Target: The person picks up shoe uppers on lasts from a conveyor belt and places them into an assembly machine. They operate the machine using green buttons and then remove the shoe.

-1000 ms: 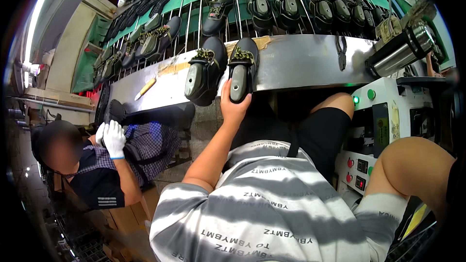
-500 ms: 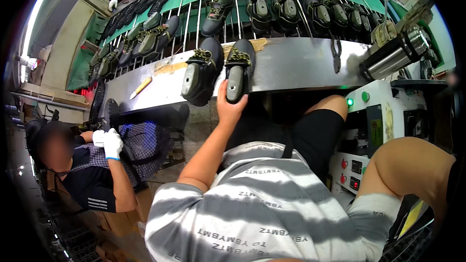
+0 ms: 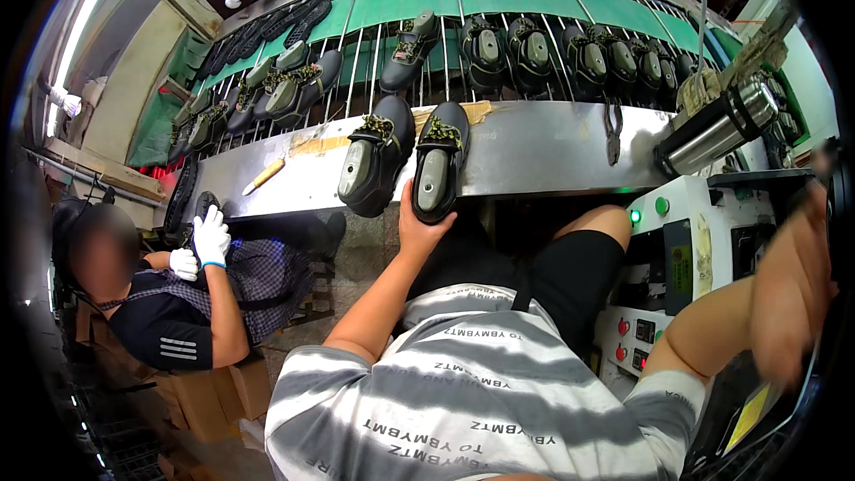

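My left hand (image 3: 426, 230) is closed around the heel end of a black shoe (image 3: 451, 125) with a grey shoe last inside and camouflage-patterned laces. The shoe's toe rests toward the metal bench. Beside it on the left stands another black shoe (image 3: 398, 120) on a grey last, its heel end over the bench's near edge. My right hand (image 3: 788, 289) is raised at the far right, next to the white machine; motion smears it, so its fingers cannot be made out.
A metal bench (image 3: 543, 147) borders a bar rack (image 3: 361, 62) carrying several shoes. On the bench lie a wooden-handled knife (image 3: 264, 175) and pliers (image 3: 613, 134); a steel flask (image 3: 717, 129) leans at right. The white control box (image 3: 686, 214) stands beside my leg. A gloved co-worker (image 3: 191, 312) sits at left.
My right hand has come into view at the right edge, with its arm swung forward. My left hand keeps its hold on the shoe. The co-worker's gloved hands have moved apart.
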`<action>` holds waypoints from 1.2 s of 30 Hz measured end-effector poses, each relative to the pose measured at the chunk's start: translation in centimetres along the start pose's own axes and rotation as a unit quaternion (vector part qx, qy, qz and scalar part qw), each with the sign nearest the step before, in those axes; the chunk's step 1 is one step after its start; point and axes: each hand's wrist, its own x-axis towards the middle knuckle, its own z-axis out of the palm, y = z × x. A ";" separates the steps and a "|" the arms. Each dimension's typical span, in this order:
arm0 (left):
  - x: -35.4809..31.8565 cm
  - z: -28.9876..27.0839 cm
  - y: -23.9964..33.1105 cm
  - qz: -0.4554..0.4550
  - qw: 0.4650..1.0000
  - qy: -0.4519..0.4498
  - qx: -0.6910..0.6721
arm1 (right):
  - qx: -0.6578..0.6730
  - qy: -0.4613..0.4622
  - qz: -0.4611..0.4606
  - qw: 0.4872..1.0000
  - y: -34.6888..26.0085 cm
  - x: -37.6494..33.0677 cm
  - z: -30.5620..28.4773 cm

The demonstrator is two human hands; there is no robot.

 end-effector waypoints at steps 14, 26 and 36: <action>10.5 6.7 -0.2 -0.036 0.993 0.107 -0.040 | -0.199 -0.182 0.506 0.820 19.0 -30.8 7.1; 24.2 13.4 -5.4 -0.033 0.997 0.074 0.014 | -0.267 -0.169 0.482 0.817 19.6 -30.2 8.6; 25.2 14.7 -5.7 -0.067 0.989 0.091 0.098 | -0.300 -0.168 0.468 0.814 19.7 -30.4 8.8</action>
